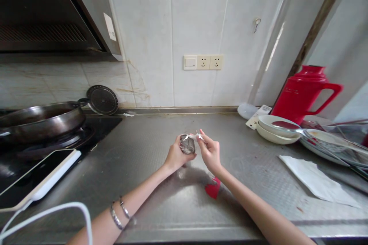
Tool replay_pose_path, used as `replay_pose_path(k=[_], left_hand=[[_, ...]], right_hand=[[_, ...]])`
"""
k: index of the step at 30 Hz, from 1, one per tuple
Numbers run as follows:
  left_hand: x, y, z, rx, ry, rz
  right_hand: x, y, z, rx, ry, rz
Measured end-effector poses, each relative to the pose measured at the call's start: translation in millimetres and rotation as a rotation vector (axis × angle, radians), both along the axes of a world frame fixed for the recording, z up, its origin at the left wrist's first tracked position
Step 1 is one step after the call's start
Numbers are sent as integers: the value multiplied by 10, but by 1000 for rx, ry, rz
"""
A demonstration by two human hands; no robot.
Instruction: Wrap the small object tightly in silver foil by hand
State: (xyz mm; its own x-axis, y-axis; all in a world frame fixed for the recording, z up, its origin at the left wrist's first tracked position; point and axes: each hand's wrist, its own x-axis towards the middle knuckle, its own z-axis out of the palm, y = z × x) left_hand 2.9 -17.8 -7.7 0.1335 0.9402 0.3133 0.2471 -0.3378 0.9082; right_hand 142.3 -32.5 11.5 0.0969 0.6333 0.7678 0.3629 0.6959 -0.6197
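Observation:
My left hand (177, 154) is closed around a small dark, boxy item (188, 145) in shiny clear wrapping, held above the steel counter. What the item is, I cannot make out. Fingers and thumb of my right hand (211, 152) pinch a loose end of the clear plastic wrapping (196, 136) at its upper right. Below my hands a red scrap (212, 188) with a jagged edge lies on the counter (161, 214).
A pan (43, 122) stands on the stove at left, near a phone (37, 176) with a white cable (66, 204). On the right are a red thermos (301, 95), stacked bowls (276, 138), a plate with utensils (333, 141) and a white paper sheet (316, 180).

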Motion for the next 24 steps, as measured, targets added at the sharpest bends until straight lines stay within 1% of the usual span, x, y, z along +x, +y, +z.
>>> replay_pose_path(k=[4,10,15,18,22,24], left_hand=[[-13,22,4,18,6,-9],[-24,9,12,88,98,-78],[-11,-4,32,167,158,-99],[-2,-14,45,183,155,-107],[-7,-31,57,135,150,-123],[-17,-30,63,151,164,-130]], right_hand=[[5,43,-15,58,-48,17],[77,135,-15,194,-308,16],[83,72,23,372,-528,119],[86,59,55,398,-540,139],[107,73,69,319,-451,108],[94,61,57,313,-435,131]])
